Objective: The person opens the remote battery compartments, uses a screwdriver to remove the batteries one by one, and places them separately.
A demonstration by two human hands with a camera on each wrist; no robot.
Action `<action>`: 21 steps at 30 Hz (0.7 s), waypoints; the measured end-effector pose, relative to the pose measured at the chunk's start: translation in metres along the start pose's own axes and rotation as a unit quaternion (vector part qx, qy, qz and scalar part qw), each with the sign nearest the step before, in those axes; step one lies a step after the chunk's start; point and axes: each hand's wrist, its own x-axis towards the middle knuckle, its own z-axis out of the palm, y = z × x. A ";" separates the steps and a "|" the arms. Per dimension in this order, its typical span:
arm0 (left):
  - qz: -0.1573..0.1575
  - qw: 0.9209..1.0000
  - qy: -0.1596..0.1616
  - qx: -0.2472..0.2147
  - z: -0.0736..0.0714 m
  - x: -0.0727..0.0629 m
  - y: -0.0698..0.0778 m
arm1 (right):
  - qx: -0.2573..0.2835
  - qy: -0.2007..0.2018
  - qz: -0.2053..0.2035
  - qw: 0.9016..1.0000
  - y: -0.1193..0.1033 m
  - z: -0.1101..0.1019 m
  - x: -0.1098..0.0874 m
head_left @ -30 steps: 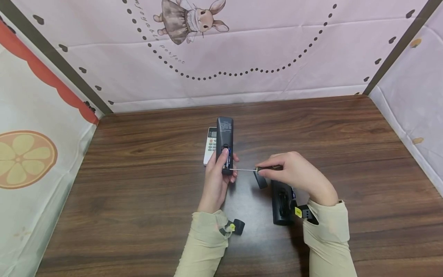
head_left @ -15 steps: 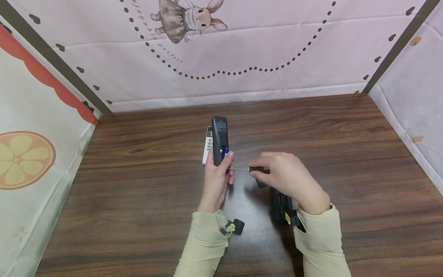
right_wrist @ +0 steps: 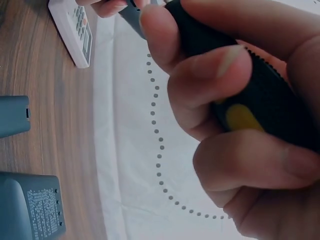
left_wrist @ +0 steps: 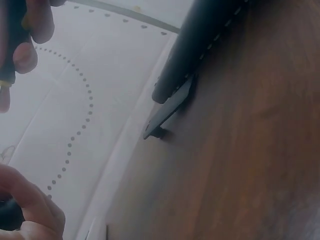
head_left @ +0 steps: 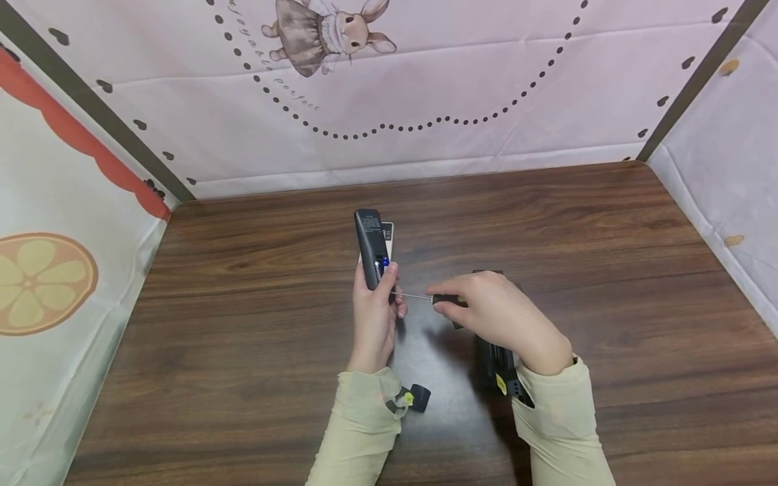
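My left hand [head_left: 373,317] grips a black remote control [head_left: 369,243], its back facing up and its top leaning left. Blue-ended batteries show in its uncovered compartment beside my thumb. My right hand [head_left: 504,310] holds a screwdriver [head_left: 448,299] by its black-and-yellow handle, fingers wrapped round it in the right wrist view. The thin metal shaft points left and reaches the remote's lower end, where my left thumb and fingers hide the tip. On the table behind the held remote lies a white remote [head_left: 389,236], partly covered by it.
A second black remote [head_left: 495,358] lies on the wooden table under my right hand and wrist. Next to it is a small dark battery cover [left_wrist: 167,112], mostly hidden in the head view. A printed cloth wall [head_left: 456,81] stands behind the table.
The held remote has shifted left and its top now leans left. My left thumb sits over the battery area's lower part. My right hand has moved left with the screwdriver.
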 end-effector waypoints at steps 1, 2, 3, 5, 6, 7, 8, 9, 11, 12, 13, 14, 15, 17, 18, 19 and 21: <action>0.000 1.000 -0.002 0.000 0.000 0.000 0.000 | -0.003 0.003 -0.003 1.000 0.000 0.000 0.000; -0.002 1.000 -0.004 -0.001 0.000 0.000 0.001 | -0.004 0.005 -0.005 1.000 0.000 0.000 0.000; -0.003 1.000 -0.006 -0.003 -0.001 0.000 0.001 | -0.005 0.007 -0.006 1.000 0.000 0.000 0.000; -0.005 1.000 -0.007 -0.007 -0.001 0.000 0.001 | -0.007 0.012 -0.007 1.000 0.000 0.001 0.000; -0.007 1.000 -0.007 -0.009 -0.001 0.001 0.001 | -0.007 0.014 -0.008 1.000 0.000 0.001 0.000; -0.008 1.000 -0.006 -0.012 -0.001 0.001 0.002 | -0.007 0.017 -0.009 1.000 0.001 0.001 0.000; -0.008 1.000 -0.007 -0.015 -0.001 0.001 0.002 | -0.006 0.020 -0.010 1.000 0.001 0.001 0.000; -0.008 1.000 -0.006 -0.017 -0.001 0.001 0.002 | -0.006 0.021 -0.011 1.000 0.001 0.001 0.000; -0.008 1.000 -0.007 -0.023 -0.001 0.001 0.002 | -0.006 0.026 -0.015 1.000 0.001 0.001 0.000; -0.008 1.000 -0.007 -0.026 -0.001 0.001 0.003 | -0.006 0.028 -0.019 0.999 0.001 0.001 0.000; -0.008 1.000 -0.007 -0.028 -0.002 0.001 0.003 | -0.007 0.031 -0.021 0.999 0.001 0.001 0.000; -0.008 1.000 -0.007 -0.029 -0.002 0.001 0.003 | -0.007 0.034 -0.024 0.999 0.001 0.002 0.000; -0.008 1.000 -0.005 -0.029 -0.002 0.001 0.004 | -0.009 0.036 -0.027 0.999 0.001 0.002 0.000; -0.008 1.000 -0.002 -0.029 -0.003 0.001 0.004 | -0.011 0.043 -0.033 0.998 0.000 0.002 0.000; -0.006 1.000 -0.001 -0.028 -0.003 0.001 0.005 | -0.013 0.046 -0.037 0.998 -0.001 0.002 0.001; -0.005 1.000 0.000 -0.029 -0.003 0.002 0.005 | -0.014 0.049 -0.040 0.998 -0.001 0.002 0.001; -0.004 0.999 0.002 -0.032 -0.004 0.002 0.005 | -0.014 0.052 -0.044 0.998 -0.002 0.002 0.001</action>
